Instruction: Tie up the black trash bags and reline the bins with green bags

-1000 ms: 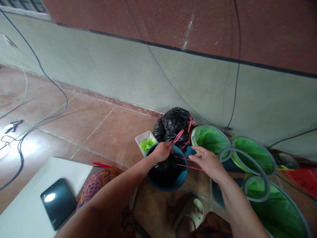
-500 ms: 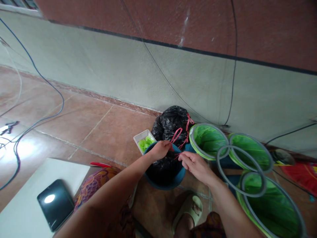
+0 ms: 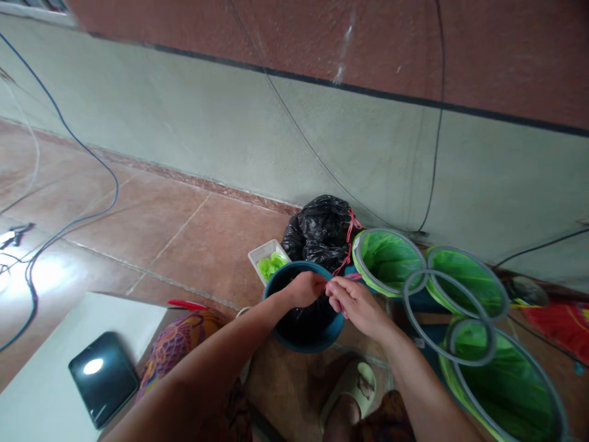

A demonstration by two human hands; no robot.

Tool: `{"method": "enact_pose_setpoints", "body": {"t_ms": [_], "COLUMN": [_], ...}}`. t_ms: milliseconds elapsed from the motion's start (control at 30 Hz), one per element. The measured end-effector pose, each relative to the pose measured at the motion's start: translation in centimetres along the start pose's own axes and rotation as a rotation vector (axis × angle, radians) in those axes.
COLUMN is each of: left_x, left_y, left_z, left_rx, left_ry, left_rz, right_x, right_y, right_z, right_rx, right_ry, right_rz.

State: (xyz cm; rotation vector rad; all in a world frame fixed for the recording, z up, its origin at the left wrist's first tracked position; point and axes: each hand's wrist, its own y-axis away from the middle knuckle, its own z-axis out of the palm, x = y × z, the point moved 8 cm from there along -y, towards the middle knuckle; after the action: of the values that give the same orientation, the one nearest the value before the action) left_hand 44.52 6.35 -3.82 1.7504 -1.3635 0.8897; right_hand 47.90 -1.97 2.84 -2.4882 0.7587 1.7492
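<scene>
A blue bin (image 3: pixel 307 347) stands on the floor between my feet, with a black garbage bag (image 3: pixel 306 320) inside it. Over the bin's right half my two hands meet. My left hand (image 3: pixel 306 288) is closed with its fingertips at the red drawstring (image 3: pixel 353 277) of that bag. Fingers curled, my right hand (image 3: pixel 352 301) pinches the same drawstring, and a loop of it sticks out past the knuckles. The part of the string between the fingers is hidden.
Filled black bags (image 3: pixel 322 227) with red ties lean at the wall. A white tray (image 3: pixel 258 253) holds green bags. Several bins with green liners (image 3: pixel 389 261) stand right, a loose grey ring (image 3: pixel 407 307) across them. A phone (image 3: pixel 103 380) lies on a white surface (image 3: pixel 41 368).
My hands have come together over the bin. The drawstring loop that stood up above my left hand now points right, past my right hand.
</scene>
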Motion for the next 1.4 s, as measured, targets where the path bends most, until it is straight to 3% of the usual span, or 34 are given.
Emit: {"method": "enact_pose_setpoints", "body": {"t_ms": [200,300,400,567,700,800,933,1033,1167,1267,1400], "left_x": [2.5,2.0,0.8,-0.6,-2.2,-2.8,-1.5,0.2,2.5,3.3,3.1], "left_y": [0.9,0.8,0.4,-0.2,-0.6,-0.7,-0.6,-0.2,0.5,1.0,1.2], "left_z": [1.6,1.8,1.4,1.1,0.5,-0.1,-0.9,-1.1,-0.6,0.0,0.5], "left_rx": [-0.209,-0.237,-0.183,-0.096,0.012,0.068,0.042,0.031,0.000,-0.036,-0.006], "left_ry": [-0.117,-0.113,-0.051,0.080,0.244,0.282,0.087,-0.131,-0.338,-0.430,-0.528], "left_rz": [0.168,0.127,0.033,-0.063,-0.184,-0.218,-0.111,-0.008,0.156,0.238,0.250], "right_x": [2.0,3.5,4.7,5.7,5.4,4.9,5.7,6.2,6.1,6.8,8.1], "right_y": [-0.9,-1.1,-0.7,-0.3,-0.3,-0.2,0.2,-0.3,-1.7,-2.8,-3.5], "right_z": [-1.3,-2.4,-2.7,-0.9,-0.3,0.9,1.4,0.1,-1.2,0.3,2.0], "right_rx": [0.130,0.255,0.299,0.097,0.029,-0.084,-0.197,-0.113,0.087,0.064,0.083], "right_ry": [-0.110,-0.175,-0.160,0.075,0.429,0.441,0.549,0.629,0.450,0.162,-0.158], "right_rz": [0.050,0.127,0.241,0.313,0.250,0.193,0.249,0.266,0.194,0.138,0.160]}}
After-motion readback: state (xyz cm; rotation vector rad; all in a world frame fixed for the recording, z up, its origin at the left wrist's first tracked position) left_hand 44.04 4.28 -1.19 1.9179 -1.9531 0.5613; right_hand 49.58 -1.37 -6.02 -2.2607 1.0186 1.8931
